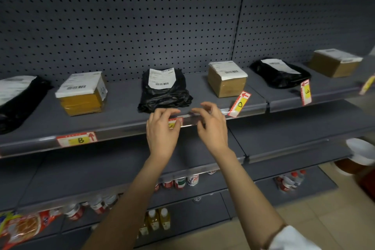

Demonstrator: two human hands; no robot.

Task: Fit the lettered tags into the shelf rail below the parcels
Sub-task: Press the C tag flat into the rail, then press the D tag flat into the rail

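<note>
A red, white and yellow tag (pixel 175 123) sits in the clear shelf rail (pixel 121 134) below the black bagged parcel (pixel 164 91). My left hand (pixel 162 130) presses on this tag with its fingertips and covers most of it; the letter is hidden. My right hand (pixel 212 124) hovers beside it at the rail, fingers curled and apart, holding nothing. Tag B (pixel 78 139) lies flat in the rail under a yellow-taped box (pixel 82 93). Tag D (pixel 239 104) stands tilted out of the rail near a brown box (pixel 227 78). Tag E (pixel 306 92) hangs upright at the neighbouring rail.
More parcels line the shelf: a black bag (pixel 18 97) at far left, a black bag (pixel 281 74) and a brown box (pixel 334 63) at right. Bottles (pixel 180 182) and snack packets (pixel 24 227) fill lower shelves. A white-topped bin (pixel 361 154) stands at right.
</note>
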